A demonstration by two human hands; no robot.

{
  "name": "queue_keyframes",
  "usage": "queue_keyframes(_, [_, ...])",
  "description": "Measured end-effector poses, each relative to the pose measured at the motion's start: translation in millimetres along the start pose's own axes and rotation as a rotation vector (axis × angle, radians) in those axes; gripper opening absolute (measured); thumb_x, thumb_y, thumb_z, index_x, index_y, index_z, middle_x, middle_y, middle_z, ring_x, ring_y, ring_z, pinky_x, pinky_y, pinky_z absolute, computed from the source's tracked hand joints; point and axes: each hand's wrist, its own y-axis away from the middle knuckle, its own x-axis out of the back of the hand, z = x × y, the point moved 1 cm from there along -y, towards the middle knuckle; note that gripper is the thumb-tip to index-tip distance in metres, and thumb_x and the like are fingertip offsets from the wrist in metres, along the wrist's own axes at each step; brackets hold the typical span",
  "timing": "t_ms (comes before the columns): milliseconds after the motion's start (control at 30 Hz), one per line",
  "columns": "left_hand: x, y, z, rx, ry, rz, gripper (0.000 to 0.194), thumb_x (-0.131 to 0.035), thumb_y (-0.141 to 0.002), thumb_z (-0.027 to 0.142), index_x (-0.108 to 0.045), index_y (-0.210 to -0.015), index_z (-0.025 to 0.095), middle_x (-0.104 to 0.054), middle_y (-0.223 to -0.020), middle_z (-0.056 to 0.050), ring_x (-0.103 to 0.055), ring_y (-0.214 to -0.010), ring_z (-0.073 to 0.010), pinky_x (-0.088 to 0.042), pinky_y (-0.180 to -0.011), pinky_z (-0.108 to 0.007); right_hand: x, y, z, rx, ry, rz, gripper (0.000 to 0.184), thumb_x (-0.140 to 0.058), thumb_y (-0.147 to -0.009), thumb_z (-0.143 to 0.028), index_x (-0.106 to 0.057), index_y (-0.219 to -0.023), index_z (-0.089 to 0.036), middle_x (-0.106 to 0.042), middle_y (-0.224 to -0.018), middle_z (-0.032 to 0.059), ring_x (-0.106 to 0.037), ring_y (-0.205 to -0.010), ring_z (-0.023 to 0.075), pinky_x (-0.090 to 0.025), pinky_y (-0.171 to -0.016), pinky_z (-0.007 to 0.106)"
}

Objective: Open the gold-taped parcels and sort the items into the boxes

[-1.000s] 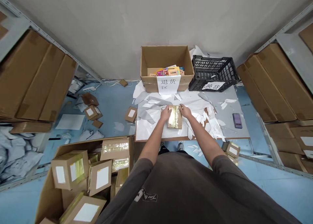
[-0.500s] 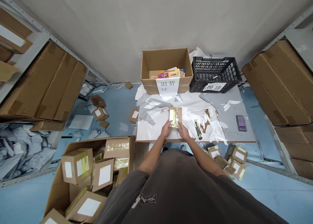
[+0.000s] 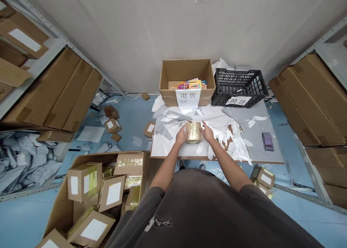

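Note:
A small cardboard box (image 3: 193,133) wrapped in yellowish clear tape is between my hands, over the paper-covered front of the table. My left hand (image 3: 181,135) grips its left side. On the right side, my right hand (image 3: 207,132) holds it, thumb near the edge and the forefinger stretched forward. Torn white paper strips (image 3: 238,147) and brown scraps lie right of my right hand. The utility knife there is mostly hidden behind my right hand and forearm.
At the table's back stand an open carton (image 3: 187,69) holding colourful small packs and a black plastic crate (image 3: 240,87), both with paper signs. A purple item (image 3: 268,141) lies at the right. A large carton of taped boxes (image 3: 55,204) stands at my left. Shelves flank both sides.
The box has turned or tilted between my hands, and its front side now shows. My hands have moved to its sides, and my right forearm now covers most of the utility knife.

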Motion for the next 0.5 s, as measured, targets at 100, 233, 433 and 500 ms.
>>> queue_keyframes(100, [-2.3,24.6,-12.3,-0.175,0.034,-0.057,0.072,-0.061,-0.092,0.023,-0.043,-0.162,0.023,-0.044,-0.167,-0.01,-0.055,-0.142,-0.0273,-0.046,-0.119,-0.041,-13.2,36.6,17.6,0.094,-0.061,0.006,0.07,-0.054,-0.094,-0.026,-0.043,-0.163,-0.025,-0.064,-0.148,0.01,-0.069,-0.116,0.0262,-0.054,-0.103,0.04])
queue_keyframes(233, [-10.8,38.1,-14.9,-0.207,0.015,-0.09,0.079,-0.068,-0.082,0.014,-0.05,-0.158,0.023,-0.043,-0.168,-0.01,-0.042,-0.154,-0.0295,-0.04,-0.125,-0.045,-30.7,66.7,21.7,0.175,-0.121,-0.078,0.079,-0.057,-0.087,-0.022,-0.041,-0.165,-0.024,-0.06,-0.153,0.0096,-0.062,-0.131,0.0287,-0.053,-0.107,0.043])
queue_keyframes(433, [9.1,6.1,0.8,-0.091,0.056,0.041,0.059,-0.064,-0.098,0.037,-0.054,-0.155,0.028,-0.069,-0.143,-0.007,-0.071,-0.115,-0.0255,-0.055,-0.106,-0.039,-3.6,25.4,1.5,0.115,-0.065,0.022,0.057,-0.047,-0.103,-0.033,-0.048,-0.16,-0.025,-0.079,-0.113,0.0071,-0.072,-0.1,0.0265,-0.055,-0.092,0.036])
queue_keyframes(500, [14.4,-10.3,3.3,-0.073,0.102,0.07,0.061,-0.057,-0.102,0.037,-0.045,-0.162,0.028,-0.064,-0.15,-0.007,-0.069,-0.119,-0.0243,-0.054,-0.107,-0.038,5.0,-0.1,-4.5,0.074,-0.033,0.018,0.058,-0.047,-0.105,-0.034,-0.046,-0.162,-0.023,-0.08,-0.101,0.0058,-0.073,-0.094,0.0254,-0.054,-0.09,0.033])
